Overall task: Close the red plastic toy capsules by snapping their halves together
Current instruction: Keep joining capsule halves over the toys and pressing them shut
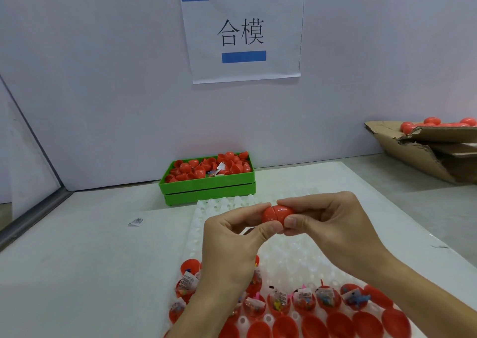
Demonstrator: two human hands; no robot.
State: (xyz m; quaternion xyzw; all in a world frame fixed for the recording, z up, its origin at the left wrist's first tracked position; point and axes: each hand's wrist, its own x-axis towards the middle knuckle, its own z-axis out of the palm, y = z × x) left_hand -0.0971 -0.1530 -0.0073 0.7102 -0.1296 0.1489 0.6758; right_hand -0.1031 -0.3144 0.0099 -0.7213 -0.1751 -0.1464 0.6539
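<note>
capsule: red capsule, held in the air above the white tray, between both hands, roughly mid-frame.
axis: we read its long axis as running left-right, one half toward each hand; seam stands near vertical, left of the capsule's middle.
seam: a thin dark line shows between the halves, so we judge them mated but maybe not fully snapped; can't tell for sure.
left hand: left hand grips the left half, thumb below front, fingers curled over the far side.
right hand: right hand grips the right, larger-looking half, thumb at the front, fingers wrapped on top.
nearer hand: both touching, neither nearer; thumb tips nearly meet under the seam.
next move: we judge it's a straight push of the two hands toward each other along that left-right axis.
look: smooth, glossy, opaque red plastic, egg-like; contents hidden.
tray: white tray with bumps lies on the counter under the hands.
open halves: open halves sit in the tray's near rows, several holding small toys and paper slips; nearest row looks empty inside.
green bin: green bin behind the tray, by the wall, heaped with red halves.
cardboard box: cardboard box far right, red capsules in it.
packet: small packet lying on the counter left of the tray.
sign: paper sign on the wall.
</note>
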